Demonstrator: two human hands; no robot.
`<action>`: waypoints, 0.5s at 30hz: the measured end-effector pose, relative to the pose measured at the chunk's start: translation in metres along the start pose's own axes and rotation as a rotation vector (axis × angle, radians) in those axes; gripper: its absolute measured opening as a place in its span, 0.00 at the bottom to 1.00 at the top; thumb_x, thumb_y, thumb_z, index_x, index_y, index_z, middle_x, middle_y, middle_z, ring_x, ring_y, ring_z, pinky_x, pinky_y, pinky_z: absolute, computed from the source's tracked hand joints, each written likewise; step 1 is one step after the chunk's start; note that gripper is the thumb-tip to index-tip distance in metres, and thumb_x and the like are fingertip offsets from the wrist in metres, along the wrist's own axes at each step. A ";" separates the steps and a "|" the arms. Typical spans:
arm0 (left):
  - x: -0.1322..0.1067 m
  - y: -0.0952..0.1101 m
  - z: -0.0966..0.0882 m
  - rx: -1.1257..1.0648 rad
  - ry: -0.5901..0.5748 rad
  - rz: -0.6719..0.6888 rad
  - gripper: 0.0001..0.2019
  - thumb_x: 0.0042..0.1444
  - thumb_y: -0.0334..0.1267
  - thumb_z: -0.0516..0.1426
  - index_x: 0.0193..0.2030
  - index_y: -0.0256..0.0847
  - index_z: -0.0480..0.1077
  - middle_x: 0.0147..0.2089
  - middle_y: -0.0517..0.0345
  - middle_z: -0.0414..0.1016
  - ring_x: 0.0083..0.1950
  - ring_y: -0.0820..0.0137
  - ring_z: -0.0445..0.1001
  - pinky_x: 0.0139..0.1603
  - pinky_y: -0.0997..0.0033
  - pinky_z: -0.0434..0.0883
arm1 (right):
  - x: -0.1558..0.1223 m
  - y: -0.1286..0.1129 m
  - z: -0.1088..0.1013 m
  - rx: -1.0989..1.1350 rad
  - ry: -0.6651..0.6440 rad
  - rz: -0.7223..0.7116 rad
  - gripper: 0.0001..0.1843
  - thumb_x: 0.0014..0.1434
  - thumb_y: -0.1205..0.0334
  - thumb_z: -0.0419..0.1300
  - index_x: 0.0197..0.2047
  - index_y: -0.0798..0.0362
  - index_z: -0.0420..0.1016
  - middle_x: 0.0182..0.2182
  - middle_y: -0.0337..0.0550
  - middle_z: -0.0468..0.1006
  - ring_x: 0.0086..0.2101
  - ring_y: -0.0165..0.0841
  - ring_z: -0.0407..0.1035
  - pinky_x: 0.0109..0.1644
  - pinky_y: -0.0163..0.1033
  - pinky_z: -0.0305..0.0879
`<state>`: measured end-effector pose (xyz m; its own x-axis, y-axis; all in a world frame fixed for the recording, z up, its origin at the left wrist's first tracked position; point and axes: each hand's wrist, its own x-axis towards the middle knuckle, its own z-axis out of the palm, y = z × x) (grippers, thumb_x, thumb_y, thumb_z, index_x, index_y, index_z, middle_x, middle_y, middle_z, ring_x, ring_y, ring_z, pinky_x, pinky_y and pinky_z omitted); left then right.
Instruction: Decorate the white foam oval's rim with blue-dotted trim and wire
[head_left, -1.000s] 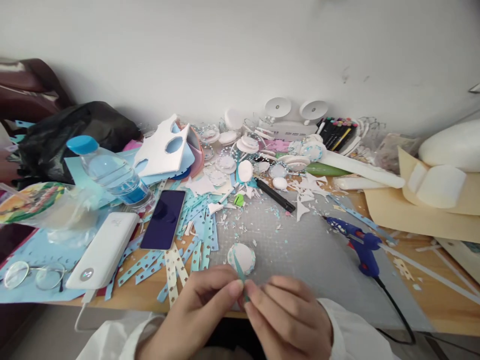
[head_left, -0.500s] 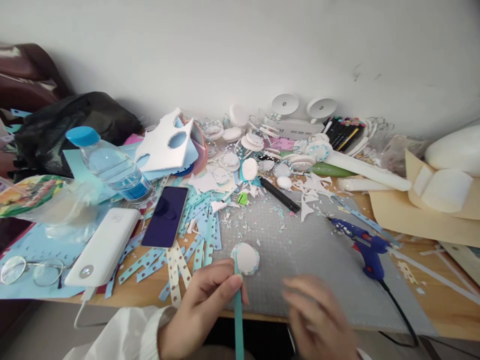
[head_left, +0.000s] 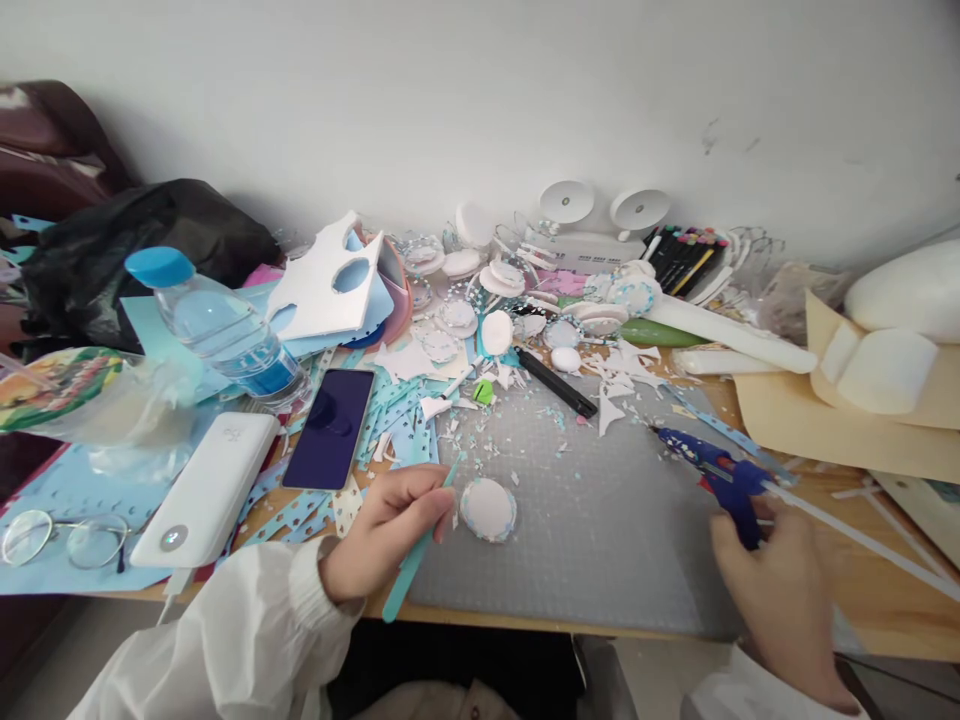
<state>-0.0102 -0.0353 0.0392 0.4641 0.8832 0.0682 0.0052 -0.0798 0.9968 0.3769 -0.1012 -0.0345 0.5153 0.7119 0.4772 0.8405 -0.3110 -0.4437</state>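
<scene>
My left hand [head_left: 401,525] pinches slim teal tweezers [head_left: 406,583], their pointed end up and the rounded end down toward the table edge. Just right of its fingertips lies a round white disc [head_left: 489,508] with pale blue bits round its rim, flat on the grey cutting mat [head_left: 585,540]. Over on the right, my right hand [head_left: 784,590] has its thumb and fingers around the handle of a blue glue gun [head_left: 709,462]. A white glue stick [head_left: 840,512] sticks out of the gun's back, and its nozzle points left over the mat.
A black cutter knife [head_left: 556,382] and white foam scraps lie at the mat's back. Behind them are piled white discs with beaded wires [head_left: 502,278]. On the left are a phone [head_left: 328,430], a power bank [head_left: 206,490], a water bottle [head_left: 225,325] and glasses [head_left: 67,540].
My right hand has moved right, from above the mat's front edge to the glue gun's handle. My left hand has shifted left and tilted the tweezers away from the disc.
</scene>
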 end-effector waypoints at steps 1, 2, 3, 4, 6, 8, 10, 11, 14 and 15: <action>0.004 -0.001 -0.001 0.006 -0.009 0.016 0.27 0.65 0.50 0.53 0.17 0.38 0.62 0.20 0.61 0.59 0.25 0.73 0.57 0.31 0.71 0.58 | 0.004 -0.003 0.002 -0.042 -0.024 -0.024 0.13 0.45 0.57 0.61 0.29 0.45 0.58 0.25 0.46 0.65 0.29 0.48 0.64 0.35 0.54 0.58; 0.008 -0.002 -0.003 0.009 -0.021 0.025 0.26 0.65 0.49 0.52 0.17 0.38 0.61 0.20 0.61 0.59 0.26 0.73 0.57 0.31 0.71 0.58 | 0.007 -0.004 0.004 -0.066 -0.052 -0.044 0.13 0.45 0.57 0.60 0.28 0.44 0.56 0.23 0.44 0.64 0.27 0.47 0.64 0.33 0.52 0.57; 0.012 -0.004 -0.003 0.010 -0.031 0.027 0.26 0.65 0.48 0.52 0.17 0.38 0.61 0.20 0.61 0.59 0.25 0.73 0.57 0.31 0.71 0.57 | 0.010 -0.005 0.006 -0.071 -0.083 -0.056 0.14 0.46 0.57 0.60 0.26 0.44 0.54 0.21 0.42 0.62 0.24 0.45 0.63 0.31 0.51 0.57; 0.016 -0.006 -0.004 0.013 -0.040 0.021 0.26 0.64 0.48 0.53 0.17 0.39 0.61 0.20 0.61 0.59 0.26 0.73 0.57 0.31 0.71 0.57 | 0.012 -0.005 0.007 -0.062 -0.111 -0.059 0.15 0.46 0.58 0.59 0.25 0.43 0.52 0.19 0.41 0.61 0.22 0.43 0.61 0.29 0.49 0.56; 0.024 -0.012 -0.005 0.036 -0.047 -0.002 0.26 0.64 0.49 0.53 0.17 0.39 0.60 0.21 0.61 0.59 0.26 0.73 0.58 0.31 0.71 0.57 | 0.016 -0.004 0.008 -0.049 -0.144 -0.046 0.16 0.47 0.59 0.59 0.22 0.42 0.51 0.16 0.39 0.59 0.18 0.39 0.59 0.26 0.47 0.53; 0.031 -0.018 -0.005 0.073 -0.057 -0.006 0.26 0.64 0.51 0.52 0.17 0.39 0.60 0.21 0.62 0.58 0.26 0.73 0.58 0.31 0.71 0.57 | 0.020 -0.007 0.004 -0.054 -0.131 0.011 0.17 0.46 0.59 0.61 0.19 0.42 0.53 0.14 0.38 0.58 0.15 0.36 0.56 0.22 0.45 0.50; 0.036 -0.024 -0.005 0.102 -0.091 0.004 0.26 0.64 0.51 0.52 0.17 0.39 0.60 0.21 0.62 0.58 0.26 0.73 0.58 0.31 0.71 0.58 | 0.025 -0.016 -0.003 -0.060 -0.075 0.118 0.19 0.43 0.58 0.65 0.15 0.41 0.56 0.10 0.36 0.57 0.12 0.34 0.53 0.19 0.43 0.47; 0.038 -0.026 -0.004 0.108 -0.112 0.010 0.27 0.64 0.51 0.51 0.17 0.39 0.60 0.21 0.62 0.58 0.26 0.73 0.58 0.31 0.71 0.58 | 0.028 -0.024 -0.007 -0.062 -0.044 0.181 0.20 0.40 0.57 0.68 0.13 0.41 0.58 0.08 0.36 0.56 0.11 0.34 0.52 0.18 0.42 0.46; 0.040 -0.032 -0.003 0.092 -0.138 0.015 0.27 0.65 0.51 0.51 0.17 0.39 0.60 0.21 0.62 0.59 0.25 0.74 0.59 0.31 0.72 0.59 | 0.037 -0.059 -0.017 -0.013 -0.004 0.317 0.24 0.32 0.54 0.73 0.07 0.43 0.59 0.05 0.39 0.58 0.10 0.34 0.55 0.16 0.41 0.47; 0.040 -0.034 -0.003 0.079 -0.135 0.013 0.27 0.65 0.51 0.51 0.17 0.39 0.60 0.21 0.62 0.59 0.25 0.74 0.59 0.31 0.72 0.59 | 0.039 -0.073 -0.018 0.050 -0.018 0.319 0.23 0.32 0.54 0.74 0.08 0.45 0.61 0.06 0.41 0.61 0.11 0.36 0.59 0.16 0.40 0.48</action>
<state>0.0055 0.0036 0.0085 0.5792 0.8122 0.0696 0.0659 -0.1318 0.9891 0.3383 -0.0621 0.0300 0.7478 0.5949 0.2948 0.6278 -0.4889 -0.6057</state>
